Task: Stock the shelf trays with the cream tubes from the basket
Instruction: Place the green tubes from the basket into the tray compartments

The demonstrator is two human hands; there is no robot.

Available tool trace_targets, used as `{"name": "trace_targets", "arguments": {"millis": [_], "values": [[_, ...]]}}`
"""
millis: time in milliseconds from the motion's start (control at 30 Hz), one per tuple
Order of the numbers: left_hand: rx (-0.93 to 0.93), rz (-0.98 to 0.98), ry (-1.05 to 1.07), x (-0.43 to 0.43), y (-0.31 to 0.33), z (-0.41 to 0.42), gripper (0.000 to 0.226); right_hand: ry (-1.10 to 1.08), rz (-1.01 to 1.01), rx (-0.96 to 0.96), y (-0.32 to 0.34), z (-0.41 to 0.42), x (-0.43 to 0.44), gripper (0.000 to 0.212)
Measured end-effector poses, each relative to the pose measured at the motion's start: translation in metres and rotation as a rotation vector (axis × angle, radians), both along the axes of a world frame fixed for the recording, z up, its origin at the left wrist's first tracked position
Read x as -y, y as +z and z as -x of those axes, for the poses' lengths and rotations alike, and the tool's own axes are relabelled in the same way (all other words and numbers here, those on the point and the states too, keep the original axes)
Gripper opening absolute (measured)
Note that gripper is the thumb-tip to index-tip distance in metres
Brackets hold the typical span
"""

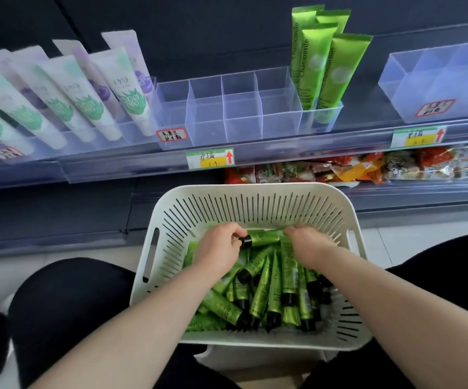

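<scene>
– Plastic tray on the shelf, a clear one, has most compartments empty; only its right end keeps standing tubes.
– And the white basket?
– It sits below, between the person's knees, full of green cream tubes.
– Which one is taken?
– One tube at the far side, lying left to right. Left hand has its grip closed on the black cap, right hand pinches the flat end. I think it must turn upright, then go up to the tray.
</scene>
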State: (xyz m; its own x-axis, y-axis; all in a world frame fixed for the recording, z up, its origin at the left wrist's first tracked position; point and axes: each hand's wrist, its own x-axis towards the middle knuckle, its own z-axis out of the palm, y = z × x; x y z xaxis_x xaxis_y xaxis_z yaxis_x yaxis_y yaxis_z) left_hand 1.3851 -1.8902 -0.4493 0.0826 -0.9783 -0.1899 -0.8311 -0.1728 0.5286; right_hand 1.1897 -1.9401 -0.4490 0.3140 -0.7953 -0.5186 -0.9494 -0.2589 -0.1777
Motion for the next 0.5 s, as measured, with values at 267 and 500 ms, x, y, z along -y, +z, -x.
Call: {"name": "trace_targets", "arguments": {"millis": [267,500], "values": [[0.005,-0.023,-0.001,-0.001,-0.011,-0.002,0.019,-0.052,-0.119,0.054,-0.016,-0.002,0.007,0.06],[-0.011,0.013,0.032,0.002,-0.011,0.004,0.018,-0.025,-0.14,0.08,-0.016,0.0,0.006,0.063]]}}
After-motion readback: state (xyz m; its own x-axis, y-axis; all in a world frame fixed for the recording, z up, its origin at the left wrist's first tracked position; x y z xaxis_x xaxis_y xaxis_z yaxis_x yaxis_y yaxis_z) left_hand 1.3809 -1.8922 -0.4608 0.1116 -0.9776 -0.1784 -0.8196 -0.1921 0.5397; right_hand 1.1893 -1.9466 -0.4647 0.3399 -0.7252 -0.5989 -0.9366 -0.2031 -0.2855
